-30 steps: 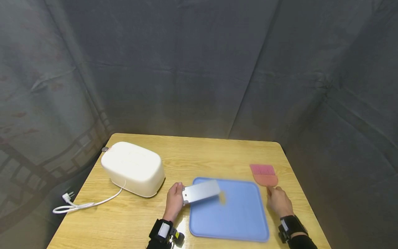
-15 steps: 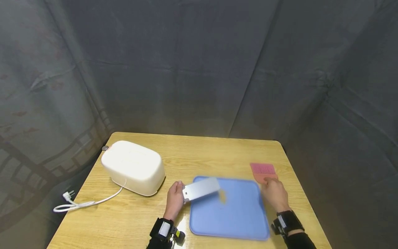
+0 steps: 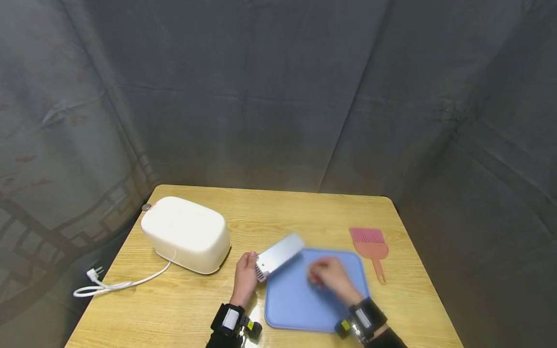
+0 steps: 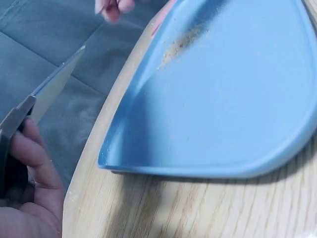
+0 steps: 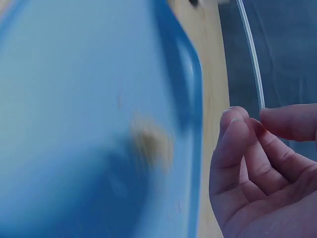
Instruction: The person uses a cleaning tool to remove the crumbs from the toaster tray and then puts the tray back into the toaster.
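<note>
My left hand (image 3: 245,280) grips the end of a flat silvery metal crumb tray (image 3: 280,252), which tilts up over the left edge of a blue tray (image 3: 296,309). That metal piece shows nearly edge-on in the left wrist view. My right hand (image 3: 328,275), blurred in the head view, hovers above the blue tray with fingers loosely bent and nothing held. Its thumb and fingertips overlap the thin metal edge in the right wrist view. A small pile of tan crumbs (image 4: 181,45) lies on the blue tray, hidden behind my right hand in the head view.
A pink brush (image 3: 370,244) lies on the wooden table (image 3: 304,212), right of the blue tray. At the left is a white toaster-like appliance (image 3: 184,232), its white cord (image 3: 148,279) and plug (image 3: 93,275) at the table's left edge. Grey cloth (image 3: 261,96) hangs behind.
My right hand has let go of the brush and moved left over the blue tray. The brush stays on the table. The crumb tray's far end has tipped upward in my left hand.
</note>
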`<state>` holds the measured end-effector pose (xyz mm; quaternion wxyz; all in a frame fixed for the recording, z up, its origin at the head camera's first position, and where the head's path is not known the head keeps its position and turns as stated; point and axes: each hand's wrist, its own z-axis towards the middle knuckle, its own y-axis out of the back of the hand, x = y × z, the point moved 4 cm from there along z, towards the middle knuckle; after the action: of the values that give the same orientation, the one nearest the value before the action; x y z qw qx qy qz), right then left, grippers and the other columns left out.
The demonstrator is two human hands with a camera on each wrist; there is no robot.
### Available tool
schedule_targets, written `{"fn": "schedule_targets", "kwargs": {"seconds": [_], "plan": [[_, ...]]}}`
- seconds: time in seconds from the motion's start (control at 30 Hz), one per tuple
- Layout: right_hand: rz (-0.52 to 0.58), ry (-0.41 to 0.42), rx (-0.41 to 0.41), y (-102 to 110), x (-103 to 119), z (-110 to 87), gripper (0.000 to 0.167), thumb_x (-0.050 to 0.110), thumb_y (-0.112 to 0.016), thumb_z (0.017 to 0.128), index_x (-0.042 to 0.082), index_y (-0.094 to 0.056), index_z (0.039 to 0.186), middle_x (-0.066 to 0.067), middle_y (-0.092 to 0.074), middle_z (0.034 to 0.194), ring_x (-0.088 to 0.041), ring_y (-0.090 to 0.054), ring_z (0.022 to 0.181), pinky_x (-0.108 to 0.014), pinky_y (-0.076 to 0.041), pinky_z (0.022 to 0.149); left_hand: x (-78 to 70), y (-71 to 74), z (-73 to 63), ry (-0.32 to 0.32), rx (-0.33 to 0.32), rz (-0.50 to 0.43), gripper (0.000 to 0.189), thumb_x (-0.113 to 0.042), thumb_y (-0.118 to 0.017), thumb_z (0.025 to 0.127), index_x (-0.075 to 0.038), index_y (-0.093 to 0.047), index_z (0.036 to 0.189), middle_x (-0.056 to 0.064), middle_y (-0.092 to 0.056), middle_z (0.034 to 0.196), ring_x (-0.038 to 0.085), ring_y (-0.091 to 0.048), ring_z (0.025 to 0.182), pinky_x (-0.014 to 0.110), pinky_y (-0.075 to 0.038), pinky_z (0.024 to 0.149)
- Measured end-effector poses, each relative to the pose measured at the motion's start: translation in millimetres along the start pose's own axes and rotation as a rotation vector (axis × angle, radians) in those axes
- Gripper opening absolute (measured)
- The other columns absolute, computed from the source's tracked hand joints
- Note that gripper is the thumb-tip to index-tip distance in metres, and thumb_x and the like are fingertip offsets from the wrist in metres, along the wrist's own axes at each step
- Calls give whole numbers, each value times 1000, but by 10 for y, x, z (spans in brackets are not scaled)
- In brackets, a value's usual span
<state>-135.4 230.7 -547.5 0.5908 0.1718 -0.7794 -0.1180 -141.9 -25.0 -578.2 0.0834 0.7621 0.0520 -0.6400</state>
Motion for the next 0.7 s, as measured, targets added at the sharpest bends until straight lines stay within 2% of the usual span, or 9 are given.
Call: {"fn": "schedule_targets", "kwargs": {"seconds": [0.13, 0.33, 0.43, 0.53, 0.7], "plan": [[63, 14, 143, -326, 74, -49, 24, 12, -68, 95, -10, -70, 106, -15, -74, 83, -19, -69, 68, -35, -60, 62, -5, -18, -5, 15, 12, -17, 34, -23, -44, 112, 6, -62, 109, 16, -68, 102, 14, -60, 91, 28, -48, 80], [194, -5, 270, -638, 153, -94, 31, 16, -68, 99, -13, -67, 111, -20, -75, 89, -17, -71, 70, -37, -62, 66, -35, -56, -46, 27, 49, -86, 28, -18, -47, 111, 8, -58, 110, 17, -67, 101, 14, -61, 85, 29, -51, 72], [300, -22, 292, -726, 170, -91, 35, 18, -69, 99, -13, -66, 114, -22, -74, 95, -16, -71, 74, -34, -62, 70, -45, -83, -75, 40, 90, -151, 28, -16, -44, 111, 9, -54, 115, 15, -66, 99, 13, -64, 80, 29, -55, 69], [391, -52, 282, -778, 178, -83, 38, 20, -71, 98, -12, -65, 117, -23, -74, 100, -16, -72, 77, -32, -62, 73, -33, -116, -89, 44, 129, -212, 29, -17, -43, 112, 11, -50, 120, 13, -64, 100, 12, -67, 77, 29, -59, 69], [485, -89, 234, -824, 167, -57, 43, 20, -71, 98, -12, -60, 124, -22, -73, 102, -16, -72, 81, -30, -62, 75, 1, -153, -86, 42, 138, -251, 27, -15, -46, 110, 9, -49, 121, 13, -64, 104, 10, -68, 83, 28, -60, 76]]}}
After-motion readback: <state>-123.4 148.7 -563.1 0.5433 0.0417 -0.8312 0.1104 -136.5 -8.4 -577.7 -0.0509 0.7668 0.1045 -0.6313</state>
